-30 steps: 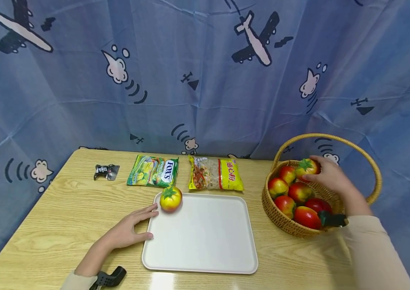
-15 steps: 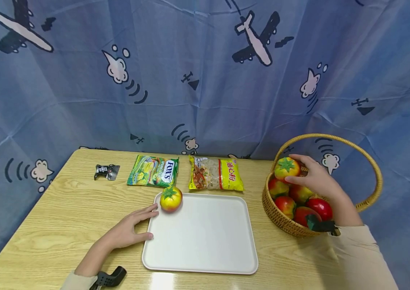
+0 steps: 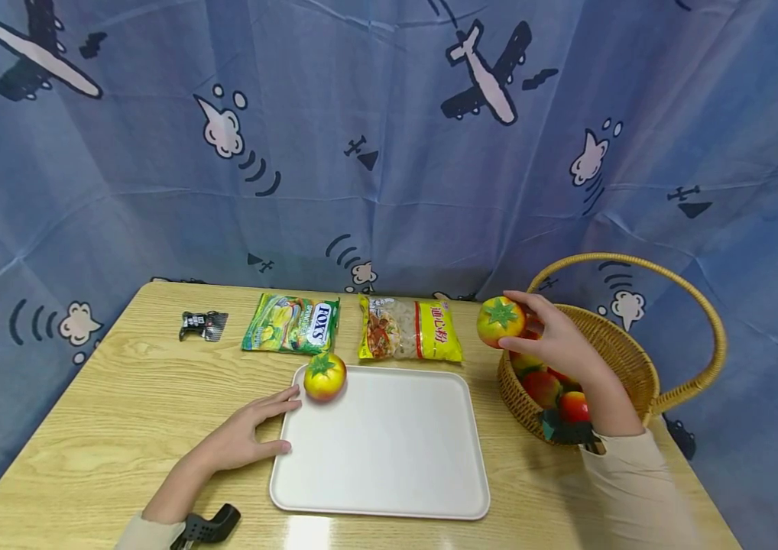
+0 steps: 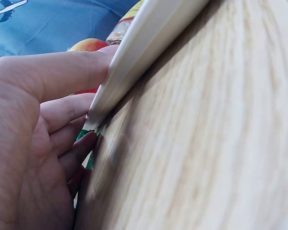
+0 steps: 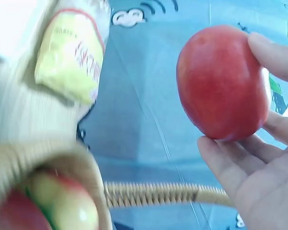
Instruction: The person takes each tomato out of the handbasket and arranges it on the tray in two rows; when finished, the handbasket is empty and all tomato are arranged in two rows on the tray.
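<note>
My right hand (image 3: pixel 554 336) holds a yellow-and-red tomato (image 3: pixel 501 321) with a green leafy top, up above the left rim of the wicker basket (image 3: pixel 619 344). In the right wrist view, the thumb and fingers curl round the smooth red side of this tomato (image 5: pixel 223 81). My left hand (image 3: pixel 244 438) rests at the left edge of the white tray (image 3: pixel 382 443), fingers fairly straight. Close up in the left wrist view, the thumb and fingertips of the left hand (image 4: pixel 43 115) touch the tray rim (image 4: pixel 129 62). Another tomato (image 3: pixel 324 376) sits in the tray's upper left corner.
Several red and yellow fruits (image 3: pixel 542 388) remain in the basket, whose tall handle (image 3: pixel 712 336) arches over its right side. Behind the tray lie a green FOX'S candy bag (image 3: pixel 291 324) and a yellow pasta bag (image 3: pixel 410 328). A small black packet (image 3: pixel 203 326) lies farther left.
My right hand has lifted the tomato out of the basket and carried it left, past the basket's rim. The left hand and the tray have stayed put.
</note>
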`<state>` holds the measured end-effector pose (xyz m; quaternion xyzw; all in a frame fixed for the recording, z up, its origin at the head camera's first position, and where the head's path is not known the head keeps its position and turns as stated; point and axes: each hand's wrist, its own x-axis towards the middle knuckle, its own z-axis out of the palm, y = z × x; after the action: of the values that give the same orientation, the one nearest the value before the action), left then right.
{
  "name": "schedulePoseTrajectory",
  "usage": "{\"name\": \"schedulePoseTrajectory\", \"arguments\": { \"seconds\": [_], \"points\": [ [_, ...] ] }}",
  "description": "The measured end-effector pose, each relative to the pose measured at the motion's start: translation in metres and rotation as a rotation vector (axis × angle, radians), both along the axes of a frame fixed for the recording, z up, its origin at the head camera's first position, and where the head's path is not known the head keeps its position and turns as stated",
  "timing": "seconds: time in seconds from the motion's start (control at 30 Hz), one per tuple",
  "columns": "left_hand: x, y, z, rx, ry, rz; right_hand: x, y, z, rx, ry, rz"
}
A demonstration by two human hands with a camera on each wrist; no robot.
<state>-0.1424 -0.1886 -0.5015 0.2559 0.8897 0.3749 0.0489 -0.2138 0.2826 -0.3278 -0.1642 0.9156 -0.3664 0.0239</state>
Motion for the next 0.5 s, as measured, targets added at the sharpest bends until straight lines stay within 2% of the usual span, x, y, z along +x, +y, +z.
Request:
{"name": "schedulePoseTrajectory", "arguments": {
  "seconds": [0.5],
  "points": [
    [-0.002, 0.0, 0.0, 0.003, -0.01, -0.002, -0.008, -0.066, -0.04, -0.253, 0.039, 0.13]
  ]
}}
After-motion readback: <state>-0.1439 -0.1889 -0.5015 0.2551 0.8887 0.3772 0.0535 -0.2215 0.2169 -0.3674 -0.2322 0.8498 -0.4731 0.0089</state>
